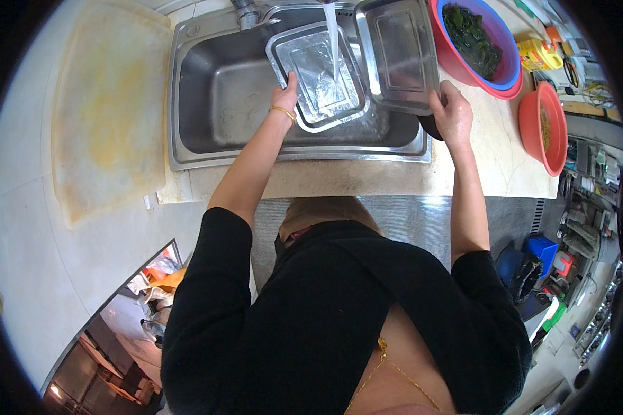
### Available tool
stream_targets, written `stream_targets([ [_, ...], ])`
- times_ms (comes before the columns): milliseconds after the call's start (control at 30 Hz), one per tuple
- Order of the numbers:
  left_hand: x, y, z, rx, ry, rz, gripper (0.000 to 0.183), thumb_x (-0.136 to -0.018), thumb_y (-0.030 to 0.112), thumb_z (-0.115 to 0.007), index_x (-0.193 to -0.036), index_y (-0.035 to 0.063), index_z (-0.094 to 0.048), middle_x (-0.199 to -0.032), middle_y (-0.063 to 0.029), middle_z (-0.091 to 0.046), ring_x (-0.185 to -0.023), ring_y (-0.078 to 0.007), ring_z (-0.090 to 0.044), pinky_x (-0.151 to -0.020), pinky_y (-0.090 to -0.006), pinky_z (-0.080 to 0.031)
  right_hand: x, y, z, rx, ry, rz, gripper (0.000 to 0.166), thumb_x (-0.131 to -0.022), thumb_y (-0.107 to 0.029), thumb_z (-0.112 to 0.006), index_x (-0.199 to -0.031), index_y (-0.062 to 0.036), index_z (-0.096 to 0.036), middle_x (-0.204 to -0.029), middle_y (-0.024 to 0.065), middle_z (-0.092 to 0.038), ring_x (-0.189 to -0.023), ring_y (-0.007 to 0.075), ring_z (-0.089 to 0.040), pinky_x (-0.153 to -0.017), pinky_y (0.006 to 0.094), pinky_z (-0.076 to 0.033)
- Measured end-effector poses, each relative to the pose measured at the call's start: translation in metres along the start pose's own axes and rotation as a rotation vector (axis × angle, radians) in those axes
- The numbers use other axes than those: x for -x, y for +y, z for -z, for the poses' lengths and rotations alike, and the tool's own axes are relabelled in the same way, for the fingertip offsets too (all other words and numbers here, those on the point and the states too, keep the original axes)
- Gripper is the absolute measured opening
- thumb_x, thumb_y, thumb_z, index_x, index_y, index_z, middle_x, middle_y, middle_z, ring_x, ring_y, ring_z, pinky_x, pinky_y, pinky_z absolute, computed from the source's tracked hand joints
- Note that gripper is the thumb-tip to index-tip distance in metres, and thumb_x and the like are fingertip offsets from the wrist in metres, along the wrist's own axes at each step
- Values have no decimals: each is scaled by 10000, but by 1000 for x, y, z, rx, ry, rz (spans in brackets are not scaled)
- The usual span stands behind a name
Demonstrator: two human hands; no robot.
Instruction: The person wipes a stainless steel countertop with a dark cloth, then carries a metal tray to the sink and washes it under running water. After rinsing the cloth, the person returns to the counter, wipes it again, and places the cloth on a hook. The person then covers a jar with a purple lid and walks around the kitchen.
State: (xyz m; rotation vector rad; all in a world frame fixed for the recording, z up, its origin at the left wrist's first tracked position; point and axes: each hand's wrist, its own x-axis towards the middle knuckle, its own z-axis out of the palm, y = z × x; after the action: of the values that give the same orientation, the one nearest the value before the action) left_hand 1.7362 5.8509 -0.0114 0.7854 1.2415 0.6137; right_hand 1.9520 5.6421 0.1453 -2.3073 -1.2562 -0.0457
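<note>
My left hand (285, 97) grips the near left rim of a rectangular stainless steel tray (303, 67), held tilted over the sink basin (228, 98). A stream of water (332, 41) from above lands in this tray and spreads across its bottom. My right hand (451, 111) holds a second rectangular metal tray (397, 54) by its near right corner, above the right end of the sink. The inner side of neither tray carries food that I can make out. A dark object (431, 127), partly hidden, lies below my right hand at the sink's right rim.
A blue basin (503, 23) of dark green leafy seaweed or greens sits inside a red basin (449, 62) on the counter (490, 135). Farther right, an orange-red basin (532, 127) stands near the counter's edge. A faucet base (248, 15) rises behind the sink. A stained wall (109, 114) bounds the left.
</note>
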Motion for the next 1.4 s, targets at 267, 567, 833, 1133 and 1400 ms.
stream_targets([
  [267, -19, -16, -6, -55, -166, 188, 1016, -701, 728, -510, -1303, -65, -311, -1325, -165, -397, -1193, -270, -424, -961, -420, -354, 1, 37, -45, -680, -253, -151, 250, -868, -182, -567, -693, -30, -474, -631, -53, -433, -617, 37, -363, -542, 216, -331],
  [567, -6, -12, -19, 190, -385, 268, 549, -757, 271, -712, -1156, -31, -486, -1065, -135, -588, -935, -245, -596, -788, -399, -504, 9, 43, -102, -791, -524, -238, 287, -881, -274, -560, -739, -32, -500, -649, -36, -462, -622, 49, -392, -535, 231, -343],
  [833, -20, -33, 4, 87, -415, 274, 226, -821, 165, -622, -985, 22, -563, -909, -65, -619, -819, -202, -609, -778, -378, -510, 2, 26, -106, -757, -738, -598, 531, -765, -398, -656, -1034, 45, -541, -873, 117, -632, -757, 196, -611, -667, 314, -489],
  [1133, 34, 31, -19, -669, -423, -536, 815, -756, 427, -667, -1332, -15, -297, -1275, -228, -447, -1207, -315, -427, -988, -421, -351, -15, -11, -103, -936, -655, -913, 330, -764, -186, -574, -983, 51, -501, -756, 90, -564, -637, 189, -597, -483, 343, -495],
  [1400, 47, 26, -26, -1162, -420, -1119, 389, -745, 169, -601, -1128, 110, -565, -998, -152, -625, -812, -324, -621, -694, -407, -511, -36, -52, -90, -1079, -592, -859, 399, -804, -343, -601, -922, 35, -552, -800, 96, -584, -645, 176, -600, -509, 321, -500],
])
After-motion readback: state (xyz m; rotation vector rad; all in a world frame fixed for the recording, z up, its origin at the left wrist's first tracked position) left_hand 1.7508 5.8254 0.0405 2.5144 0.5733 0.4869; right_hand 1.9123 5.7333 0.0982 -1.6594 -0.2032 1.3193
